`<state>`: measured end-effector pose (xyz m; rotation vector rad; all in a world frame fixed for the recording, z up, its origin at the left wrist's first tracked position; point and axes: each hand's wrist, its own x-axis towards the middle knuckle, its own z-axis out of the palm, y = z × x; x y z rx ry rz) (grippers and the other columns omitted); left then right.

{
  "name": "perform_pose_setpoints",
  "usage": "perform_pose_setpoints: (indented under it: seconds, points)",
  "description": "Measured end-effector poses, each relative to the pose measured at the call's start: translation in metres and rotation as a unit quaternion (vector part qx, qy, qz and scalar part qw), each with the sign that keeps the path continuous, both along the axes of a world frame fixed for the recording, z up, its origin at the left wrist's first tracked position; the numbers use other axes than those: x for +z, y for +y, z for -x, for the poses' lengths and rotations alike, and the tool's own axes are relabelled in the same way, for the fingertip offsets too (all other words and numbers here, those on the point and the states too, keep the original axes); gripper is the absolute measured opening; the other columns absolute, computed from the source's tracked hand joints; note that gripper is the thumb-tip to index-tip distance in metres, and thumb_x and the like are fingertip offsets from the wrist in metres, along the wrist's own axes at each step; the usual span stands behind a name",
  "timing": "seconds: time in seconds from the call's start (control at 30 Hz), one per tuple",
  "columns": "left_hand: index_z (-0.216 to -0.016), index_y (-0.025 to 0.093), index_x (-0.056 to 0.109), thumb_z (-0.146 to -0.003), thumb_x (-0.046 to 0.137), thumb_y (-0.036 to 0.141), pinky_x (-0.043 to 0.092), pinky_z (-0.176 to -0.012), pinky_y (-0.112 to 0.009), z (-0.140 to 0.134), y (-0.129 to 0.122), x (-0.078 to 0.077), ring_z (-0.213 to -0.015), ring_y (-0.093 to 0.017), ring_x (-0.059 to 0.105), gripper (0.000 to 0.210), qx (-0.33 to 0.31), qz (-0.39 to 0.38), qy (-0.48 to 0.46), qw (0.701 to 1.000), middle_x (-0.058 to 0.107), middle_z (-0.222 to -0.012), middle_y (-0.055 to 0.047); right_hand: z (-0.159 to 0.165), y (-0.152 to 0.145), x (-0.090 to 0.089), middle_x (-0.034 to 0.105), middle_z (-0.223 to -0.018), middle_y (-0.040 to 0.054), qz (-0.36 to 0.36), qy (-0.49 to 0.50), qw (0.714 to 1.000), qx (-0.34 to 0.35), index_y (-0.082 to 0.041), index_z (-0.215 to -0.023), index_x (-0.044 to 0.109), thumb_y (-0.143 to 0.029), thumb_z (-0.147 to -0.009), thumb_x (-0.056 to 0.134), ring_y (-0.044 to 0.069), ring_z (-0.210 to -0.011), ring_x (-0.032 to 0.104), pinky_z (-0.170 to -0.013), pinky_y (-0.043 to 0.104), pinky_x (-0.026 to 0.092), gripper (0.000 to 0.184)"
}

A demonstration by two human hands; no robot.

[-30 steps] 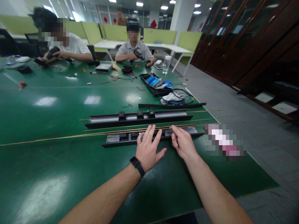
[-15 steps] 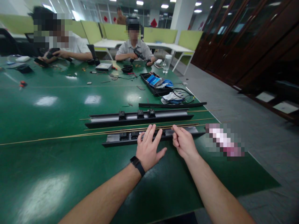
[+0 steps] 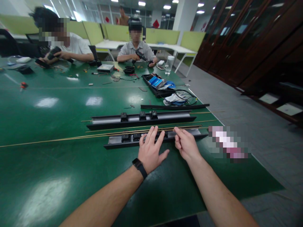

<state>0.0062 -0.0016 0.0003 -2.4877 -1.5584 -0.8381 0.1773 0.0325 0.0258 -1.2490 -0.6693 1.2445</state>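
My left hand, wearing a black watch, is open with its fingers spread. Its fingertips reach over the thin brass-coloured rods and the nearer black channel. To its right, my right hand is closed, thumb and forefinger pinched at the rods. How many rods it pinches I cannot tell. The rods run long to the left, above the nearer channel. Several small black blocks sit in this channel, some partly hidden by my left fingers. Behind it lies a similar channel with 3 black blocks.
A dark strip lies farther back, near a glove with black cable and a black tray of blue items. Two people across the green table handle tools. A clear cup stands near the right edge.
My hands and the rods look the same. The person at the far left has shifted their head and the dark tool in their hand slightly.
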Motion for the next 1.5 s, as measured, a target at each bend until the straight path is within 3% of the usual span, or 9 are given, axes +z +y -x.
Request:
perform_pose_setpoints:
  seconds: [0.6, 1.13, 1.5]
  points:
    - [-0.151, 0.025, 0.041, -0.087, 0.059, 0.057, 0.029, -0.113, -0.048, 0.0001, -0.0001, -0.0007, -0.151, -0.029, 0.025, 0.073, 0.000, 0.004, -0.001, 1.000, 0.026, -0.164, -0.011, 0.0008, -0.0005, 0.0013, 0.053, -0.048, -0.0057, 0.000, -0.006, 1.000, 0.019, -0.015, -0.083, 0.063, -0.042, -0.072, 0.083, 0.003, -0.027, 0.036, -0.026, 0.014, 0.020, 0.035]
    - [-0.151, 0.025, 0.041, -0.088, 0.058, 0.056, 0.029, -0.113, -0.048, 0.0008, -0.0009, 0.0019, -0.151, -0.028, 0.027, 0.072, -0.004, 0.006, -0.001, 1.000, 0.027, -0.164, -0.010, 0.0021, -0.0004, 0.0004, 0.051, -0.047, -0.0067, -0.005, 0.013, 1.000, -0.015, -0.018, -0.081, 0.061, -0.044, -0.072, 0.083, 0.004, -0.027, 0.035, -0.026, 0.015, 0.022, 0.035]
    - [-0.151, 0.026, 0.040, -0.088, 0.058, 0.057, 0.029, -0.113, -0.049, 0.0006, -0.0013, 0.0022, -0.151, -0.028, 0.025, 0.072, 0.000, 0.010, -0.001, 1.000, 0.027, -0.164, -0.010, 0.0017, -0.0010, 0.0017, 0.054, -0.047, -0.0057, 0.002, -0.008, 1.000, 0.015, -0.016, -0.083, 0.062, -0.046, -0.074, 0.081, 0.004, -0.027, 0.036, -0.027, 0.015, 0.019, 0.037]
